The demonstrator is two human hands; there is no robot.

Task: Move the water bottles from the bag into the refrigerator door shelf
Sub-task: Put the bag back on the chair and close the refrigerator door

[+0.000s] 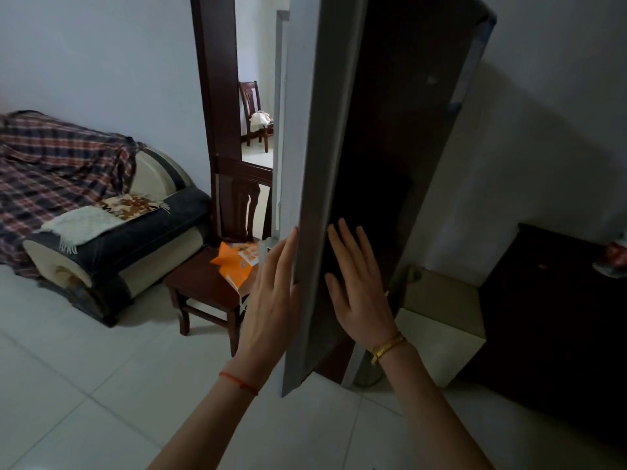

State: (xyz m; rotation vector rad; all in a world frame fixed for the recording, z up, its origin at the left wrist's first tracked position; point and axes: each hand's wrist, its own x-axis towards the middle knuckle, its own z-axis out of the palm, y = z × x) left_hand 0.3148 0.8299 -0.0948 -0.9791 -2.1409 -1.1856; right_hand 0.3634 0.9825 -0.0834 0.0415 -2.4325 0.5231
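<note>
The refrigerator door [390,137] stands ajar in front of me, its dark outer face toward the right and its grey edge toward me. My left hand [271,300] lies flat with fingers apart against the door's left edge. My right hand [356,286] rests flat and spread on the dark outer face. Neither hand holds anything. An orange and white bag [237,262] sits on a low wooden stool [200,283] just left of the door. No water bottles show; the door's inner shelves are hidden.
A sofa [84,212] with a plaid cover stands at the left. A wooden chair [237,195] stands in the doorway behind the stool. A dark cabinet [549,317] and a mirrored box [441,320] sit at the right. White floor tiles lie below.
</note>
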